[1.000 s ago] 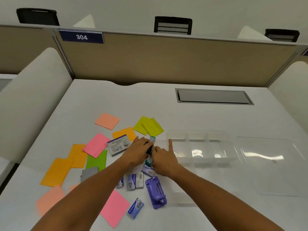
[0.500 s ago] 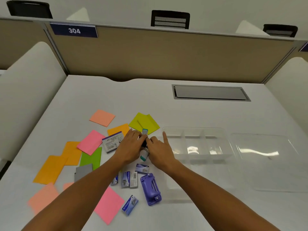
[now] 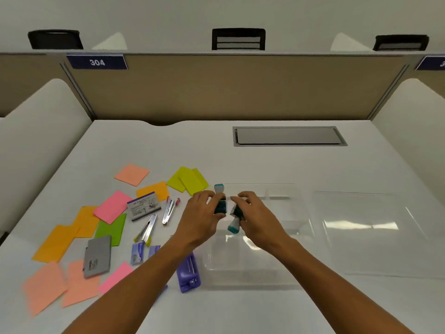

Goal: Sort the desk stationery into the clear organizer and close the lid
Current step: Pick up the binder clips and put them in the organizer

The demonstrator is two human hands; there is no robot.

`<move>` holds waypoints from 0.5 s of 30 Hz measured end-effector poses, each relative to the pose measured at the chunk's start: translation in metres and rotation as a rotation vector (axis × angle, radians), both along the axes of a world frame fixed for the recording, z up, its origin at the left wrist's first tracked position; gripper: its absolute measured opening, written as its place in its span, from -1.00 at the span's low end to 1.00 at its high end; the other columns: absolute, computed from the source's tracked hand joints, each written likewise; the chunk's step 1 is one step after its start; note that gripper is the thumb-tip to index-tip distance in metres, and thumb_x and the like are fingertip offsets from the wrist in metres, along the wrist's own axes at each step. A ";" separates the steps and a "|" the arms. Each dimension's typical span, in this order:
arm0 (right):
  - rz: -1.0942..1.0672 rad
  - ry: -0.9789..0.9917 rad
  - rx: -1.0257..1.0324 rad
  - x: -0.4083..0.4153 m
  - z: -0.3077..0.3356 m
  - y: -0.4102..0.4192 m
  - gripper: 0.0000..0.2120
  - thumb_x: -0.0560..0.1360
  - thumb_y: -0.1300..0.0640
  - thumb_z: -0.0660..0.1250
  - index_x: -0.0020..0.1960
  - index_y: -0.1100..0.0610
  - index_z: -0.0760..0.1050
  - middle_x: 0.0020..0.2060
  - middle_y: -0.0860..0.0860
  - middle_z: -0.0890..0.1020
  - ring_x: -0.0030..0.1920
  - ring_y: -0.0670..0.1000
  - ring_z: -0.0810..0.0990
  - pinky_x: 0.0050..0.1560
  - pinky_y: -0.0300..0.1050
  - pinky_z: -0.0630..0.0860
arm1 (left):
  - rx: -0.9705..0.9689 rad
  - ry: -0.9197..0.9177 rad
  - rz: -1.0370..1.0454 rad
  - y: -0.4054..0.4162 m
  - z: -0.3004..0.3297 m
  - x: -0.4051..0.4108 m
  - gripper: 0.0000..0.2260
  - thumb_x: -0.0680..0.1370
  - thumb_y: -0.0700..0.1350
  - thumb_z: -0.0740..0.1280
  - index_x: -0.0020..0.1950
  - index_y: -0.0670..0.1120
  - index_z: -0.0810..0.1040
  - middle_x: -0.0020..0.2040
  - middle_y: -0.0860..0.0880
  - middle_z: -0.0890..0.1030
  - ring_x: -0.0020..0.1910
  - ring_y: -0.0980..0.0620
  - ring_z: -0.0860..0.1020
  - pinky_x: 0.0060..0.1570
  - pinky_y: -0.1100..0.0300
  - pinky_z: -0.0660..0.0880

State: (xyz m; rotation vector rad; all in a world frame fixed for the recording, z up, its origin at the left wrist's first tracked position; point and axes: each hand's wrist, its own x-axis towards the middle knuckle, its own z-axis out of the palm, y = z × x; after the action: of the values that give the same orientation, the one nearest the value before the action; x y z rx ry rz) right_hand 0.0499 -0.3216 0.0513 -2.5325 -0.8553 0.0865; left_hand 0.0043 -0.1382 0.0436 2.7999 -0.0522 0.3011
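Stationery lies scattered over the left half of the white desk (image 3: 277, 165); the clear organizer (image 3: 252, 273) sits at centre-right, its lid (image 3: 373, 237) open flat on the desk to the right.

Left hand (image 3: 201, 215): fingers curled narrow around a dark teal stamp (image 3: 220, 203), held upright, its white-and-teal cap above the fingers.

Right hand (image 3: 257, 218): fingers likewise curled close around a second stamp (image 3: 235, 219), tilted, cap pointing down and toward the wearer. Both stamps are lifted clear of the desk, just beside each other, over the organizer's left edge. Whether the two stamps touch cannot be told.

Organizer: the compartments in view appear empty; the far row is divided, with a larger compartment nearer.

Left of the hands: two staple removers (image 3: 157, 220), a staple box (image 3: 143, 206), a grey case (image 3: 97, 256), small blue packets (image 3: 137, 253) and coloured sticky notes (image 3: 110, 207). A purple hole punch (image 3: 187, 273) lies just beside the organizer's near-left corner, partly under the left forearm.

Open room: the desk is bare beyond the organizer, up to the grey cable hatch (image 3: 289, 136), and along the near edge.
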 end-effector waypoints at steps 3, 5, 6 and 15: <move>-0.049 0.054 0.011 -0.008 -0.001 -0.041 -0.31 0.50 0.28 0.39 0.51 -0.04 0.18 0.36 0.02 0.37 0.27 0.05 0.43 0.26 -0.10 0.47 | 0.020 0.073 -0.074 -0.024 0.001 -0.004 -0.53 0.52 0.09 0.33 0.40 0.04 0.36 0.31 -0.05 0.47 0.28 -0.09 0.38 0.26 0.04 0.36; -0.054 0.082 -0.019 -0.013 -0.003 -0.065 -0.28 0.52 0.27 0.38 0.54 -0.05 0.11 0.36 0.02 0.39 0.28 0.04 0.41 0.29 -0.11 0.44 | 0.020 0.100 -0.114 -0.039 -0.001 -0.010 -0.54 0.52 0.13 0.30 0.40 0.08 0.35 0.30 -0.02 0.48 0.29 -0.06 0.37 0.25 0.06 0.36; -0.046 0.093 -0.040 -0.015 -0.005 -0.075 -0.26 0.52 0.26 0.37 0.55 -0.06 0.08 0.37 0.02 0.39 0.28 0.04 0.41 0.29 -0.10 0.44 | 0.015 0.115 -0.131 -0.046 -0.003 -0.014 -0.54 0.52 0.15 0.29 0.40 0.09 0.35 0.29 -0.01 0.48 0.28 -0.05 0.37 0.24 0.06 0.36; 0.024 0.094 -0.117 -0.017 -0.023 -0.097 -0.17 0.50 0.23 0.40 0.57 -0.10 -0.02 0.37 0.03 0.40 0.27 0.05 0.41 0.33 -0.06 0.41 | 0.104 0.281 -0.230 -0.082 -0.031 -0.043 -0.54 0.52 0.19 0.23 0.40 0.15 0.28 0.33 0.05 0.44 0.33 -0.01 0.30 0.31 0.07 0.29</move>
State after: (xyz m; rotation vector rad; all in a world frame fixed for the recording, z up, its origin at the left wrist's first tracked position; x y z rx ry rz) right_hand 0.0332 -0.4187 0.0283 -2.6035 -0.8664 0.2681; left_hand -0.0390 -0.2202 0.0126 2.8719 -0.3299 -0.1546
